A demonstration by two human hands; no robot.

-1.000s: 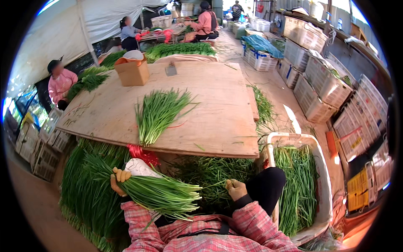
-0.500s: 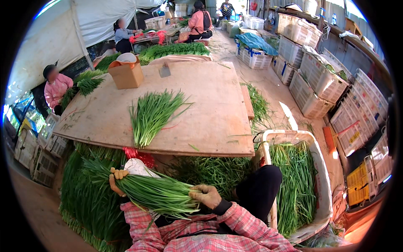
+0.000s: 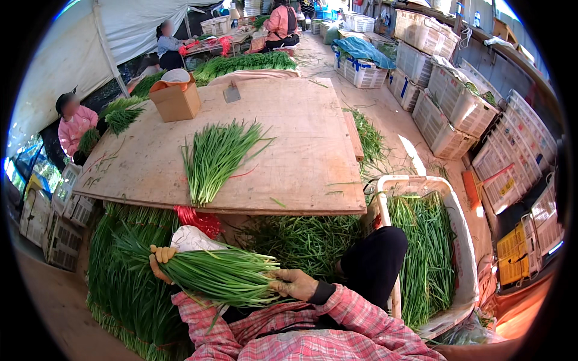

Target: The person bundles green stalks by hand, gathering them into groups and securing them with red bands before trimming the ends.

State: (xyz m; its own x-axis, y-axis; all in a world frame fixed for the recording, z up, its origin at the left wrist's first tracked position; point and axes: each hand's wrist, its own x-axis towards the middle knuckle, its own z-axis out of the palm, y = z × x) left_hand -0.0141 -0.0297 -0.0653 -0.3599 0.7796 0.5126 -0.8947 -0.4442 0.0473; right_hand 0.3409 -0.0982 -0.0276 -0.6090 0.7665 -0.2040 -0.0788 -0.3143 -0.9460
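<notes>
A loose bunch of green chives [image 3: 220, 277] lies across my lap, leaves to the left and pale stem ends to the right. My left hand [image 3: 161, 262], in a tan glove, wraps round its leafy part. At the stem ends my right hand [image 3: 296, 285], also gloved, has its fingers closed on the stalks. Ahead, a second bunch of chives [image 3: 220, 159] rests on the wooden board [image 3: 301, 138]. Red ties [image 3: 200, 221] hang just under the board's near edge, beside a whitish rounded thing [image 3: 195, 239] partly hidden by my bunch.
Stacked chives [image 3: 129, 289] fill the lower left. On my right stands a white crate [image 3: 471, 265] of chives, with loose greens [image 3: 295, 243] under the board. A cardboard box [image 3: 176, 103] sits on its far left. Several people work beyond; crates [image 3: 424, 33] line the right wall.
The view has tipped slightly, so the board sits higher in it. My right hand has shifted a little at the stem ends; my left keeps its hold on the bunch.
</notes>
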